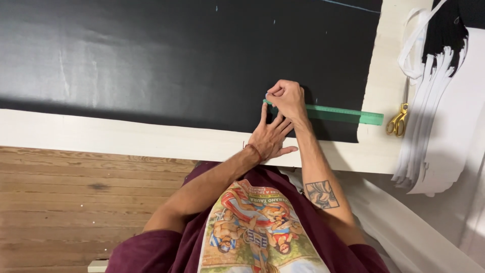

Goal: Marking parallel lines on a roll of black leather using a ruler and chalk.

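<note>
A large black sheet (177, 55) lies spread over a white table (101, 136). A green ruler (343, 115) lies flat across the sheet's near right corner. My right hand (288, 98) sits at the ruler's left end with its fingertips pinched together. Whether something small is between them is hidden. My left hand (270, 136) lies flat just below it, fingers spread on the black sheet and reaching up to the ruler's edge. A red band circles that wrist.
Gold-handled scissors (398, 121) lie on the table just right of the ruler's end. A stack of white cut strips and sheets (434, 111) fills the right side. Wooden floorboards (76, 202) show below the table's near edge at left.
</note>
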